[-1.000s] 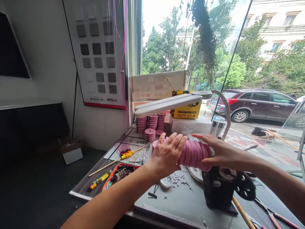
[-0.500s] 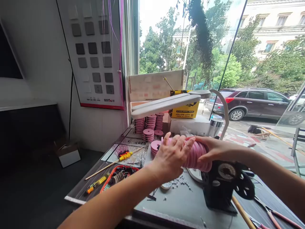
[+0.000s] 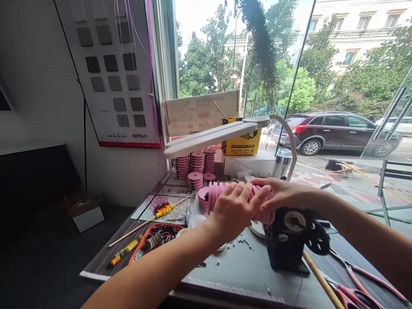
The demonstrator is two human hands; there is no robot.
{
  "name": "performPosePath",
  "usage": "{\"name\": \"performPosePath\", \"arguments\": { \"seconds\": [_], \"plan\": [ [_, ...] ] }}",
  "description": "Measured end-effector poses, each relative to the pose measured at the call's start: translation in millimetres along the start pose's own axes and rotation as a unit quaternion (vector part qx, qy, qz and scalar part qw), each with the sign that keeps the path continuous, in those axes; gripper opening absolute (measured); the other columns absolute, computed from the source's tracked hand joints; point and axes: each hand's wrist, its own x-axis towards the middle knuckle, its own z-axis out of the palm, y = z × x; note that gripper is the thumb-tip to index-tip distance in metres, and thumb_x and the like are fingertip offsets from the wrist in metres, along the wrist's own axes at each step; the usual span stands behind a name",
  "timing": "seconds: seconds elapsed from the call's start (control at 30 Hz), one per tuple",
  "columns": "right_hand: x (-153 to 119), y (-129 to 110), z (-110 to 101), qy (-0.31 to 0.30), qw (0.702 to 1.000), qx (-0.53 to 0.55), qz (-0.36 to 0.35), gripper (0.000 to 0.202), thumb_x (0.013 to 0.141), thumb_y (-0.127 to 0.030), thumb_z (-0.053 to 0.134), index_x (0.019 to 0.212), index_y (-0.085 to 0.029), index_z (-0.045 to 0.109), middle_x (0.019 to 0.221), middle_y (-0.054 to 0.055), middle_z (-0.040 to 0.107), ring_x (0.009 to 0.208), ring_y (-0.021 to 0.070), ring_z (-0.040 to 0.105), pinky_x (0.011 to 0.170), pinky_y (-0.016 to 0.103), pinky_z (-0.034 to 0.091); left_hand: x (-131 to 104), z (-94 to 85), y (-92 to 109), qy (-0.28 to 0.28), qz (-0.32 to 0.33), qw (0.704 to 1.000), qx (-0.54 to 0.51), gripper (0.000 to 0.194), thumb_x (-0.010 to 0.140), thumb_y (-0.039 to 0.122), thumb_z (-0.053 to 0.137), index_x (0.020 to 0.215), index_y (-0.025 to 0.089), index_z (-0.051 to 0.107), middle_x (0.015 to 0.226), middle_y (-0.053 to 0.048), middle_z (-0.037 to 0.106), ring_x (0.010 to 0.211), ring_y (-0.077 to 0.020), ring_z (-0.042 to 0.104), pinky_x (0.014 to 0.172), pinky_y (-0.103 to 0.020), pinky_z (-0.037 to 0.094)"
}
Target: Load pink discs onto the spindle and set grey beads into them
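Observation:
A row of pink foam-like discs or spools [image 3: 214, 193] lies side by side, seemingly on the shaft of a black hand-cranked winding machine [image 3: 285, 244]. Across the front and top of the row, my left hand [image 3: 236, 201] curls its fingers around the spools. My right hand [image 3: 275, 195] grips the row's right end, close to the machine, thumb in front and fingers behind. Both hands nearly meet and hide the middle of the row. Just left of it, a small stack of pink spools [image 3: 203, 195] stands on the table.
Taller stacks of pink spools [image 3: 197, 162] stand behind, beneath a white lamp [image 3: 209, 137]. An orange tray [image 3: 131, 256] of small dark parts is at left. Small beads [image 3: 241, 242] lie before the machine. Pliers [image 3: 354, 270], scissors [image 3: 350, 296] and a wooden stick [image 3: 322, 281] are at right.
My left hand has slid rightward along the row, closer to my right hand, and uncovered more spools at the left end. The whole view has shifted slightly.

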Motion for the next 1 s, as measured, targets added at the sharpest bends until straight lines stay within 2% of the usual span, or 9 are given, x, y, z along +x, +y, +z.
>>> {"name": "performPosePath", "arguments": {
  "seconds": [0.1, 0.17, 0.33, 0.4, 0.53, 0.63, 0.73, 0.87, 1.0],
  "plan": [
    [3, 5, -2, -0.029, 0.999, 0.029, 0.009, 0.042, 0.067, -0.027, 0.068, 0.1, -0.014, 0.046, 0.08, 0.002, 0.066, 0.072, 0.0169, 0.065, 0.062, 0.025, 0.052, -1, 1.6, 5, 0.007, -0.007, 1.0, 0.017, 0.052, 0.083, 0.025, 0.049, 0.134, 0.02, 0.036, 0.12, -0.012, 0.056, 0.109, -0.0261, 0.051, 0.097, -0.043, 0.035],
    [4, 7, -1, -0.046, 0.997, 0.061, 0.017, 0.048, 0.067, -0.025, 0.068, 0.106, -0.014, 0.042, 0.075, 0.0, 0.066, 0.065, 0.0163, 0.065, 0.057, 0.025, 0.053, -1, 5.8, 13, 0.031, -0.025, 0.998, 0.039, 0.054, 0.084, 0.024, 0.048, 0.135, 0.022, 0.033, 0.123, -0.012, 0.054, 0.113, -0.0259, 0.049, 0.099, -0.047, 0.033],
    [3, 6, 2, -0.048, 0.995, 0.084, 0.025, 0.057, 0.065, -0.017, 0.066, 0.115, -0.014, 0.038, 0.07, -0.003, 0.064, 0.061, 0.0146, 0.065, 0.052, 0.021, 0.051, 5, 21.4, 31, 0.126, -0.083, 0.984, 0.097, 0.05, 0.083, 0.025, 0.052, 0.132, 0.022, 0.04, 0.111, -0.01, 0.062, 0.105, -0.025, 0.056, 0.091, -0.043, 0.041],
    [3, 4, 1, -0.038, 0.996, 0.076, 0.028, 0.056, 0.065, -0.016, 0.065, 0.115, -0.014, 0.039, 0.072, -0.002, 0.064, 0.062, 0.014, 0.065, 0.052, 0.02, 0.05, 7, 23.7, 32, 0.143, -0.087, 0.981, 0.096, 0.049, 0.082, 0.024, 0.053, 0.13, 0.022, 0.043, 0.109, -0.009, 0.063, 0.104, -0.0249, 0.057, 0.089, -0.042, 0.043],
    [8, 6, -5, -0.005, 0.999, 0.049, 0.008, 0.049, 0.061, -0.015, 0.065, 0.106, -0.013, 0.047, 0.093, 0.003, 0.062, 0.074, 0.0138, 0.063, 0.063, 0.02, 0.052, 7, 21.8, 28, 0.129, -0.07, 0.988, 0.055, 0.048, 0.08, 0.023, 0.054, 0.127, 0.022, 0.047, 0.106, -0.008, 0.064, 0.1, -0.0242, 0.058, 0.09, -0.039, 0.044],
    [12, 13, -8, -0.021, 0.999, 0.041, -0.001, 0.048, 0.057, -0.017, 0.069, 0.101, -0.013, 0.051, 0.089, 0.002, 0.062, 0.072, 0.0151, 0.063, 0.064, 0.024, 0.053, 6, 21.1, 28, 0.132, -0.073, 0.988, 0.044, 0.045, 0.08, 0.023, 0.053, 0.125, 0.022, 0.048, 0.106, -0.007, 0.064, 0.1, -0.0232, 0.058, 0.091, -0.038, 0.043],
    [11, 17, -8, -0.035, 0.998, 0.059, 0.0, 0.045, 0.06, -0.021, 0.067, 0.1, -0.015, 0.05, 0.084, 0.0, 0.062, 0.069, 0.0156, 0.063, 0.063, 0.028, 0.053, 7, 20.6, 30, 0.131, -0.069, 0.988, 0.05, 0.038, 0.085, 0.023, 0.048, 0.123, 0.022, 0.049, 0.112, -0.005, 0.063, 0.104, -0.022, 0.057, 0.089, -0.039, 0.044],
    [8, 18, -7, -0.018, 0.998, 0.052, -0.034, 0.036, 0.064, -0.022, 0.064, 0.097, -0.016, 0.053, 0.087, 0.0, 0.062, 0.085, 0.0149, 0.059, 0.074, 0.023, 0.049, 12, 16.1, 27, 0.119, -0.03, 0.992, 0.041, 0.035, 0.089, 0.02, 0.04, 0.123, 0.021, 0.049, 0.112, -0.005, 0.064, 0.106, -0.0199, 0.057, 0.09, -0.038, 0.043],
    [8, 15, -8, -0.03, 0.996, 0.074, -0.034, 0.041, 0.062, -0.026, 0.064, 0.1, -0.014, 0.052, 0.085, 0.0, 0.061, 0.082, 0.0152, 0.059, 0.073, 0.023, 0.049, 15, 14.6, 24, 0.087, -0.022, 0.996, 0.006, 0.036, 0.089, 0.02, 0.041, 0.124, 0.022, 0.047, 0.105, -0.004, 0.065, 0.099, -0.0202, 0.059, 0.088, -0.036, 0.044]
  ]
}}
